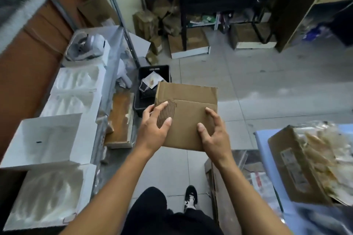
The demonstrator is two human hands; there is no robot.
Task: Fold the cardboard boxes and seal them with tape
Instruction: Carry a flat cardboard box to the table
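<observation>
my left hand (152, 129) grips the cardboard box (188, 114) at its left edge, thumb and forefinger spread over a torn, ribbed patch. my right hand (214, 135) clamps the near right corner, fingers curled on top. the box hangs in front of me above the tiled floor (267, 86), a black crate (152, 74) just beyond it.

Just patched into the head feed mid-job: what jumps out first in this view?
Dead centre, both hands hold a flattened cardboard box above the tiled floor: the left hand grips its left edge over a torn patch of bare corrugation, the right hand its lower right corner. A row of white boxes runs down the left side. At the right edge, a brown carton with clear bags spilling from it sits on a blue surface.
</observation>
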